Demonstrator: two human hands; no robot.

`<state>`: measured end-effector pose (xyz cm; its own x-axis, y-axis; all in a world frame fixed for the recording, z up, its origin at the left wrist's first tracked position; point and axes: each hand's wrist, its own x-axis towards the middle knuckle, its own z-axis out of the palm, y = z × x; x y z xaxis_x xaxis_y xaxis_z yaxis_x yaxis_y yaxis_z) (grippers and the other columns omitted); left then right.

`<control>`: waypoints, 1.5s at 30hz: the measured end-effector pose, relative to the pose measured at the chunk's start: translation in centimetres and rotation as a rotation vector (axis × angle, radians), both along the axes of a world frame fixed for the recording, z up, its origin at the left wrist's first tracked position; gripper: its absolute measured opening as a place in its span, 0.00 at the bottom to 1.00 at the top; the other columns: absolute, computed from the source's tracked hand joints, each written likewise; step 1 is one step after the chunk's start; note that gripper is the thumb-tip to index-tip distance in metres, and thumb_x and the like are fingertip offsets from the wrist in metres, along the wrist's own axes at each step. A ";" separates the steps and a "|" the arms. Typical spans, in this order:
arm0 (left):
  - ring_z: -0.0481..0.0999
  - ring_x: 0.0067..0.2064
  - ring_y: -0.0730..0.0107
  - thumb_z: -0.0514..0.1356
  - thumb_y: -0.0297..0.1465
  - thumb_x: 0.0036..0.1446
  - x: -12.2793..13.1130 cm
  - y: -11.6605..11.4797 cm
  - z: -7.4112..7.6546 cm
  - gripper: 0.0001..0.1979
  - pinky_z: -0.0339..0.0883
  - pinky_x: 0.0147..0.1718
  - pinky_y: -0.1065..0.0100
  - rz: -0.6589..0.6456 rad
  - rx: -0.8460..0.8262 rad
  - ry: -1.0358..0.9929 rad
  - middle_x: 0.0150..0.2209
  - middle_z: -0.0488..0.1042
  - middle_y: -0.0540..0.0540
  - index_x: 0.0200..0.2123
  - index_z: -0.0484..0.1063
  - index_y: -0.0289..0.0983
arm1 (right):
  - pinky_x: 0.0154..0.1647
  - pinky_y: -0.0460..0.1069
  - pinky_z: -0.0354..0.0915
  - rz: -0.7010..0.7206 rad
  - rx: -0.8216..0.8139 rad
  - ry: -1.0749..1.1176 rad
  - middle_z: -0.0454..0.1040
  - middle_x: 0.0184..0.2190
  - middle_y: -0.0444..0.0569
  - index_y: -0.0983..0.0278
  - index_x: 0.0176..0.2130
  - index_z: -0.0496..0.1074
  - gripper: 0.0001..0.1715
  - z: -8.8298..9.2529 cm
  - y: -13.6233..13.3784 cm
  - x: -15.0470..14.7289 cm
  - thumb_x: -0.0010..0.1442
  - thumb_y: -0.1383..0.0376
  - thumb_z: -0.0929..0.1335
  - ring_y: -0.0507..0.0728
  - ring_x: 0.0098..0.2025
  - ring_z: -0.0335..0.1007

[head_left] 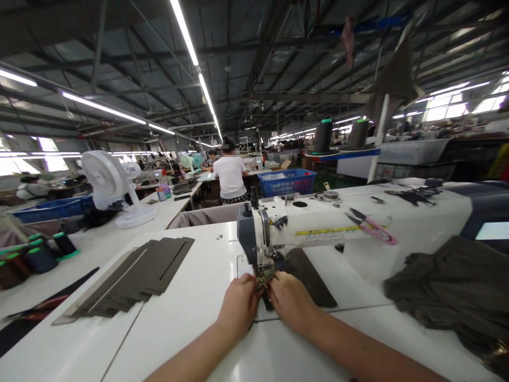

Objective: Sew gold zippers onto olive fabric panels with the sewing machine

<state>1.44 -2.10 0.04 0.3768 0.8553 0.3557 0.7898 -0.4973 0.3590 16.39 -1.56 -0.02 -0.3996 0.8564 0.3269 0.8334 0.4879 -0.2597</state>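
Both hands meet at the presser foot (264,271) of a white sewing machine (405,223). A flat dark olive fabric piece (314,281) lies under the machine's arm and reaches to the needle area. My left hand (237,302) pinches the fabric's near edge just left of the foot. Close by on the right, my right hand (292,298) has its fingers bent and pressed onto the same edge. My fingers partly hide the fabric and the needle point.
Left on the white table sits a fanned stack of olive fabric panels (135,273). A crumpled dark cloth (445,286) lies at right. Pink-handled thread snips (374,227) rest on the machine. Beyond are a white fan (107,180), a blue crate (286,183) and a person in white (231,178).
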 end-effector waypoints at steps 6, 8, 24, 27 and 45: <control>0.70 0.38 0.62 0.53 0.20 0.52 -0.1 -0.2 -0.6 0.09 0.65 0.39 0.63 -0.014 0.057 0.092 0.37 0.71 0.43 0.33 0.72 0.35 | 0.44 0.48 0.58 0.056 -0.091 0.025 0.71 0.39 0.53 0.65 0.38 0.73 0.12 0.5 0.2 0.9 0.56 0.66 0.63 0.57 0.44 0.66; 0.70 0.37 0.62 0.54 0.21 0.52 -0.1 -0.1 -0.6 0.08 0.64 0.39 0.64 -0.010 0.045 0.071 0.36 0.70 0.43 0.32 0.72 0.35 | 0.43 0.47 0.59 0.067 -0.111 0.024 0.72 0.39 0.53 0.65 0.38 0.73 0.12 0.5 0.5 0.9 0.53 0.64 0.65 0.58 0.43 0.66; 0.73 0.44 0.60 0.58 0.29 0.54 -0.2 -3.6 0.0 0.12 0.67 0.42 0.61 -0.137 0.204 0.036 0.44 0.74 0.43 0.43 0.71 0.38 | 0.30 0.47 0.58 -0.072 -0.010 0.155 0.75 0.28 0.54 0.67 0.29 0.71 0.21 -1.0 2.2 1.4 0.62 0.66 0.54 0.57 0.31 0.72; 0.73 0.44 0.60 0.52 0.24 0.58 0.0 -2.9 -0.2 0.13 0.68 0.43 0.59 -0.262 0.292 0.201 0.45 0.74 0.41 0.45 0.69 0.36 | 0.32 0.45 0.60 -0.029 -0.032 0.229 0.75 0.31 0.52 0.67 0.31 0.71 0.16 -1.1 2.7 1.6 0.59 0.71 0.56 0.55 0.34 0.72; 0.74 0.30 0.64 0.49 0.23 0.56 0.5 -1.0 -0.1 0.10 0.69 0.30 0.64 -0.290 0.270 0.407 0.30 0.75 0.44 0.31 0.70 0.34 | 0.31 0.47 0.59 -0.295 -0.106 0.111 0.76 0.31 0.53 0.65 0.33 0.73 0.11 -0.2 2.3 0.7 0.53 0.67 0.62 0.58 0.34 0.72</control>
<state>1.90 -3.10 -0.10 0.7353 0.5951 0.3242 0.6552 -0.7466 -0.1154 17.04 0.75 -0.19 -0.0965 0.9615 0.2572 0.8984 0.1954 -0.3934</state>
